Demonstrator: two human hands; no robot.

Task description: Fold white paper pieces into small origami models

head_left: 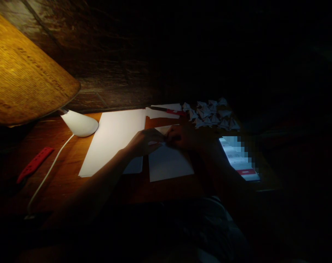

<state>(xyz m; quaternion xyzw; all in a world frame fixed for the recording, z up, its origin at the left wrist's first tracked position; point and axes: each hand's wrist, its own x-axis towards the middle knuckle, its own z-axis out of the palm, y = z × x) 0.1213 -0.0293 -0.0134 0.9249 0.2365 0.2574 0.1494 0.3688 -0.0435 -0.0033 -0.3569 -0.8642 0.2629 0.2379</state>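
My left hand (145, 141) and my right hand (182, 138) meet over a white sheet of paper (170, 164) lying on the wooden table (64, 171). Both hands have their fingers pressed together on the sheet's upper edge, where the paper looks folded. A stack of white paper (113, 140) lies just left of my left hand. A heap of small folded paper pieces (212, 113) sits beyond my right hand. The scene is dim and my right hand is in shadow.
A lamp with a white base (79, 123), a yellow shade (23, 76) and a white cord (49, 170) stands at the left. A red tool (34, 164) lies at the far left. Another red-handled tool (172, 111) rests on paper scraps behind. A lit phone (238, 157) lies at the right.
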